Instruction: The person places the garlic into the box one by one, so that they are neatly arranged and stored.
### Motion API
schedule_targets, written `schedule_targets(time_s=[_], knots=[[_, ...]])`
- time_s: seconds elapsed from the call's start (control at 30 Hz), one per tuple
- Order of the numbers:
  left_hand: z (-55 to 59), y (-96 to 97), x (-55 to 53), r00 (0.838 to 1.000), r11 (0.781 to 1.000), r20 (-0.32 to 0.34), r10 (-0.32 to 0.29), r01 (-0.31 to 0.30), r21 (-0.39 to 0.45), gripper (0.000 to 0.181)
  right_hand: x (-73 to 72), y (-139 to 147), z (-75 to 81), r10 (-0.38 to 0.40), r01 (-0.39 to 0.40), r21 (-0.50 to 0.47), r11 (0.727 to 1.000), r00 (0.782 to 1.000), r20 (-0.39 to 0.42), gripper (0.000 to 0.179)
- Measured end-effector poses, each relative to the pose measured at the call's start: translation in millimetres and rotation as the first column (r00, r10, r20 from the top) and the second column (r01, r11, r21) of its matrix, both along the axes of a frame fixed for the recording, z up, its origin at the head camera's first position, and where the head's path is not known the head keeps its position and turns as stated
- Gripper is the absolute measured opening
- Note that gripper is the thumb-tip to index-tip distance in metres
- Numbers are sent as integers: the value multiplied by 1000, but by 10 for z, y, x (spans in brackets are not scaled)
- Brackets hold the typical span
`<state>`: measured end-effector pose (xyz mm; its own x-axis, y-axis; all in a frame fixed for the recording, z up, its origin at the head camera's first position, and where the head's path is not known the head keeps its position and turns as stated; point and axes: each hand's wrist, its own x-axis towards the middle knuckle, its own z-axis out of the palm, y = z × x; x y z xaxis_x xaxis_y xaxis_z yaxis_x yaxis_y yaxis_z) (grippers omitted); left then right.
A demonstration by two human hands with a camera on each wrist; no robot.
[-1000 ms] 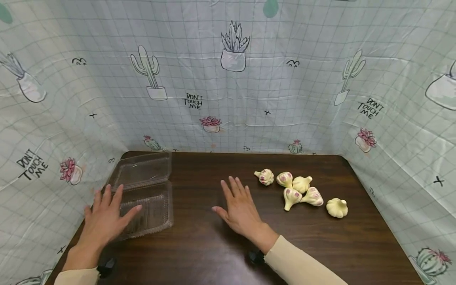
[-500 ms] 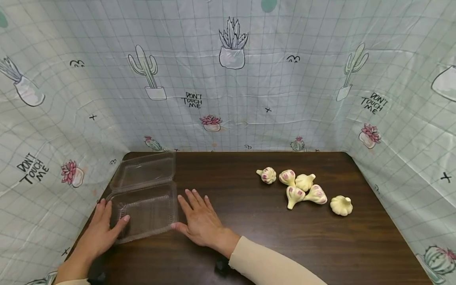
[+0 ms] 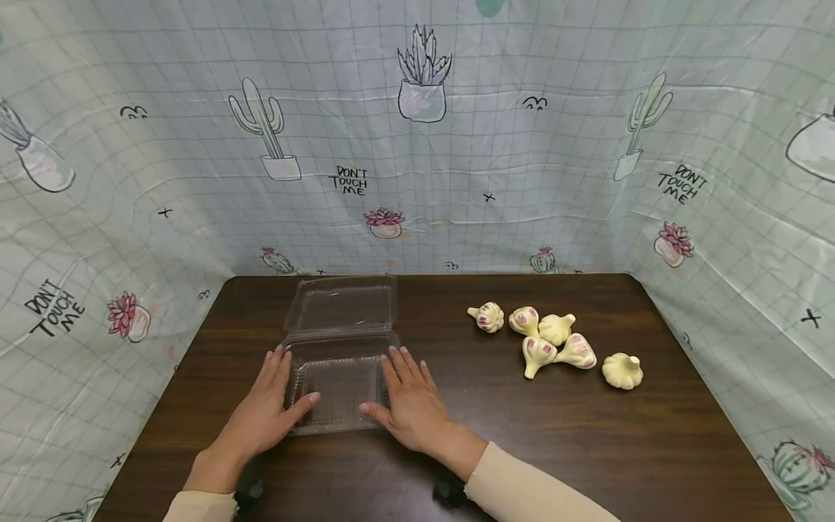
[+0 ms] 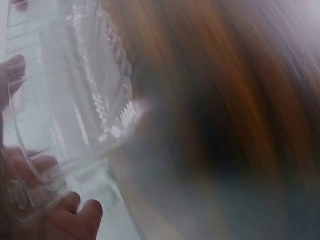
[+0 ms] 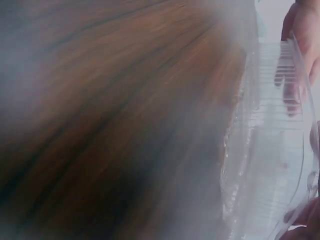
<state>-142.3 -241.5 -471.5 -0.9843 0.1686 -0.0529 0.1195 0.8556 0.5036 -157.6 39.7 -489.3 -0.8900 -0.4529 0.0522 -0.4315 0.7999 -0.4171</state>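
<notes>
A clear plastic clamshell box (image 3: 338,388) lies on the dark wooden table, its lid (image 3: 342,303) folded back away from me. My left hand (image 3: 257,415) lies along the box's left side, fingers straight and thumb out over the front part. Against the right side rests my right hand (image 3: 416,406), its fingers also straight and thumb pointing inward. Both wrist views show the ribbed clear plastic close up, with fingertips (image 4: 90,212) beside the box in the left one. Nothing is visible inside the box.
Several garlic bulbs lie to the right: one bulb (image 3: 489,317) at the back, a touching cluster with this bulb (image 3: 538,354) at its front, and a separate bulb (image 3: 622,371) farther right. A patterned curtain (image 3: 457,181) encloses the table's back and sides.
The box has moved right, from the table's left edge toward the middle, with both hands at its sides. Earlier my right hand came left to it. The garlic stays put.
</notes>
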Motion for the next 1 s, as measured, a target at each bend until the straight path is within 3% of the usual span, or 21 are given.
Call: schedule_targets(time_s=[0.27, 0.47, 0.6, 0.7, 0.87, 1.0], knots=[[-49, 550, -54, 998, 998, 27, -53, 52, 32, 103, 122, 543, -56, -63, 61, -53, 997, 997, -37, 90], [-85, 814, -21, 995, 993, 32, -96, 93, 78, 101, 224, 889, -66, -80, 77, -34, 996, 994, -68, 88], [-44, 903, -60, 997, 986, 6, -83, 81, 144, 94, 242, 1038, -56, -87, 82, -43, 996, 990, -111, 86], [-4, 930, -141, 999, 976, -21, -40, 43, 213, 82, 246, 1111, -52, -90, 85, -48, 995, 987, -132, 86], [8, 861, -362, 999, 920, 15, 37, -40, 390, 67, 248, 1158, -68, -78, 71, -47, 996, 985, -156, 85], [-2, 727, -529, 988, 847, 156, 6, -88, 525, 66, 256, 1175, -77, -60, 54, -44, 998, 985, -164, 85]])
